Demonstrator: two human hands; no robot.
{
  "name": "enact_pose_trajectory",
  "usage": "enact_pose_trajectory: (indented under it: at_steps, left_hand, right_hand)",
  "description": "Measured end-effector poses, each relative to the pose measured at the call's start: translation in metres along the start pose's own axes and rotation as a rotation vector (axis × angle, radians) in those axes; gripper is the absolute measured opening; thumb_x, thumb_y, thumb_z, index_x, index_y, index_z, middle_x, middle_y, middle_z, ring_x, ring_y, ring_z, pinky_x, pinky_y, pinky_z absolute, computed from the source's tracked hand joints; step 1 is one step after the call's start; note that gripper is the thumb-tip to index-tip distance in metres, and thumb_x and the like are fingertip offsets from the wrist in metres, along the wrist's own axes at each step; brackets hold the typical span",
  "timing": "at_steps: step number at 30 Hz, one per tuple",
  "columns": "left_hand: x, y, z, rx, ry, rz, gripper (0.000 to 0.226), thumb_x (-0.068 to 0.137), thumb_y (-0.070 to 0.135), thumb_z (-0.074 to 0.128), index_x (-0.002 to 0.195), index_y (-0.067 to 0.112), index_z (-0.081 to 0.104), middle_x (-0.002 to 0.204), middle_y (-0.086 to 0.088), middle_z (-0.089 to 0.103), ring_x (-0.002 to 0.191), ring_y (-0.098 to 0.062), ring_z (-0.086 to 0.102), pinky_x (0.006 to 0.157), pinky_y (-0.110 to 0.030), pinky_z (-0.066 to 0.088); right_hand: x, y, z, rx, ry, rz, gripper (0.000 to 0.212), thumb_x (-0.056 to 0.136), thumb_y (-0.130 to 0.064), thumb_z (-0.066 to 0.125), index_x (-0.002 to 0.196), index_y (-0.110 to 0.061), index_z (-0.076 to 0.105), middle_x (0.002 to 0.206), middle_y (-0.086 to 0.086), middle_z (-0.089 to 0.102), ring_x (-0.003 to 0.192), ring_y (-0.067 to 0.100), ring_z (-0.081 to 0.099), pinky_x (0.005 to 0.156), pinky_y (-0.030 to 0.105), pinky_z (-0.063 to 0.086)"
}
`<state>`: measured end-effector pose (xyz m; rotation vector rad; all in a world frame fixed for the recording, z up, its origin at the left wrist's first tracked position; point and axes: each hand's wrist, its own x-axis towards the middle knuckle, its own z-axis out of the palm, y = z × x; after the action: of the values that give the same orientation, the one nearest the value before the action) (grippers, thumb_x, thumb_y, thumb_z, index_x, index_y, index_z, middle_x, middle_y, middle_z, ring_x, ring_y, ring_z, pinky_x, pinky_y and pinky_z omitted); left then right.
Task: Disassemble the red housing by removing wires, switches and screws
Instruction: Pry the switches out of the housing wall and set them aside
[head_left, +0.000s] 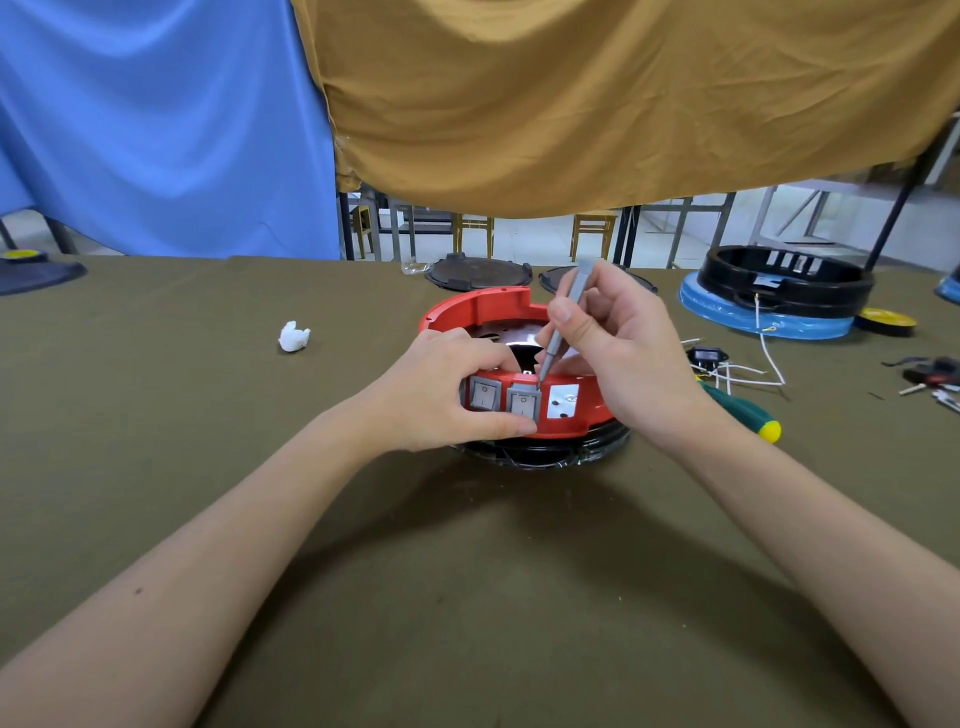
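Observation:
The round red housing (483, 306) stands on a black ring at the table's middle. Its near wall carries two grey rocker switches, one on the left (484, 394) and one on the right (523, 402), beside a white label (562, 401). My left hand (447, 389) grips the near wall, thumb under the right switch and fingers over the rim. My right hand (618, 343) holds a thin grey screwdriver (563, 322) upright, with its tip at the top right corner of the right switch.
To the right lie a removed black switch (707, 356), loose white wires (769, 358) and a green-handled screwdriver (743, 408). A black housing on a blue ring (779, 296) stands at back right, dark lids (478, 271) behind, a crumpled white wad (294, 336) at left.

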<state>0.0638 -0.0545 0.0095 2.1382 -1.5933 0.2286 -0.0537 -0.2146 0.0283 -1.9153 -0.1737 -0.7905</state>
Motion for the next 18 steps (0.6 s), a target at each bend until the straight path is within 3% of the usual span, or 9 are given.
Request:
enact_pose_trajectory:
  at_steps: [7, 12, 16, 18]
  left_hand:
    - [-0.0006, 0.0005, -0.0006, -0.003, 0.001, 0.001, 0.034, 0.075, 0.068, 0.060, 0.095, 0.041, 0.053, 0.086, 0.031, 0.051, 0.090, 0.011, 0.046, 0.079, -0.012, 0.027]
    - [-0.0009, 0.0008, 0.0003, -0.005, 0.024, 0.006, 0.033, 0.075, 0.068, 0.061, 0.093, 0.041, 0.052, 0.081, 0.030, 0.049, 0.088, 0.012, 0.045, 0.075, -0.012, 0.026]
    - [-0.0004, 0.0008, 0.0004, -0.004, 0.019, 0.017, 0.033, 0.076, 0.068, 0.061, 0.093, 0.041, 0.053, 0.082, 0.030, 0.051, 0.088, 0.011, 0.047, 0.074, -0.012, 0.027]
    - [-0.0005, 0.0007, 0.0002, -0.004, 0.028, 0.019, 0.033, 0.076, 0.068, 0.061, 0.093, 0.041, 0.054, 0.082, 0.030, 0.052, 0.089, 0.011, 0.047, 0.074, -0.011, 0.027]
  right_hand:
    - [-0.0015, -0.0016, 0.0001, -0.070, -0.027, -0.064, 0.004, 0.101, -0.013, 0.055, 0.097, -0.011, 0.056, 0.083, 0.019, 0.062, 0.075, 0.013, 0.067, 0.064, 0.025, 0.057]
    - [0.0002, -0.0083, -0.0026, -0.188, -0.128, -0.140, 0.013, 0.099, -0.012, 0.059, 0.094, -0.002, 0.053, 0.081, 0.024, 0.056, 0.073, 0.030, 0.064, 0.068, 0.043, 0.059]
    - [0.0020, -0.0090, -0.0082, -0.135, -0.148, -0.116, 0.010, 0.099, -0.007, 0.056, 0.092, -0.003, 0.051, 0.085, 0.033, 0.052, 0.077, 0.039, 0.061, 0.065, 0.034, 0.058]
    - [0.0006, -0.0069, -0.0076, -0.138, -0.152, -0.103, 0.012, 0.100, -0.005, 0.055, 0.093, 0.004, 0.051, 0.085, 0.036, 0.051, 0.080, 0.044, 0.058, 0.069, 0.038, 0.058]
